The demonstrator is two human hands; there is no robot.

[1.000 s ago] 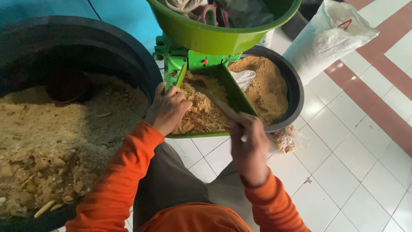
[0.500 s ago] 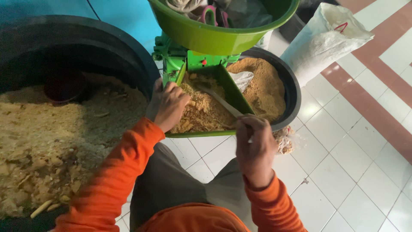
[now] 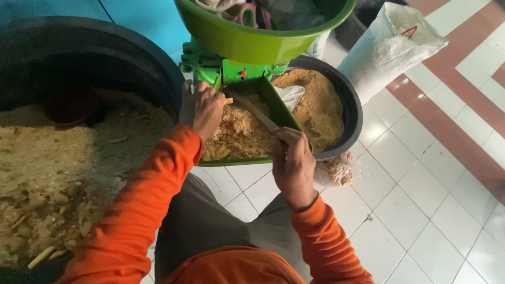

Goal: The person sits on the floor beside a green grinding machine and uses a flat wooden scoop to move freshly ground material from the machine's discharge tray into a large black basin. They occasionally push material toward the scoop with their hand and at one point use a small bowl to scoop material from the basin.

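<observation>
Right hand point(image 3: 292, 164) fingers grip a stick point(image 3: 259, 113) — its tip in the tray point(image 3: 284, 113) mash; left hand point(image 3: 202, 108) fingers curl closed, pressing mash point(image 3: 236, 134) beside it.

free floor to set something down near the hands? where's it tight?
Bare white tile floor lies right of the black tub, below the white sack. A smaller bare patch sits between the green tray and the person's knees. Crowded: left hand and right hand with its stick fill the tray.
</observation>
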